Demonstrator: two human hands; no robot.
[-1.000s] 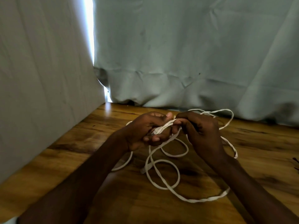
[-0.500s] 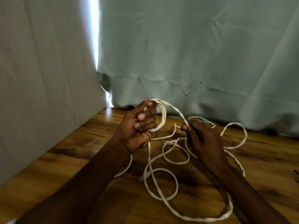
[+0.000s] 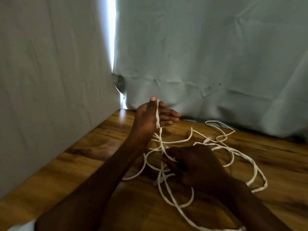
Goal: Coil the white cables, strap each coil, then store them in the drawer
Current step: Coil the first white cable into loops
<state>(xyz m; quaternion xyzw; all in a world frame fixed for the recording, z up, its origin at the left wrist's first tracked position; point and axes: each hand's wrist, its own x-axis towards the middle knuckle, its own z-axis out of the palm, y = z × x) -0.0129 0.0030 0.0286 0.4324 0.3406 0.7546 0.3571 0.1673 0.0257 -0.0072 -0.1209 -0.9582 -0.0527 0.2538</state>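
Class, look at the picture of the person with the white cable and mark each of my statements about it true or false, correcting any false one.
1. The white cable lies in loose loops on the wooden table. True.
2. The left hand is raised with cable running over it. True.
3. The cable is already strapped into a neat coil. False: it is loose and no strap shows.
4. The right hand is lifted higher than the left. False: it is lower, near the table.
5. A grey curtain hangs behind the table. True.
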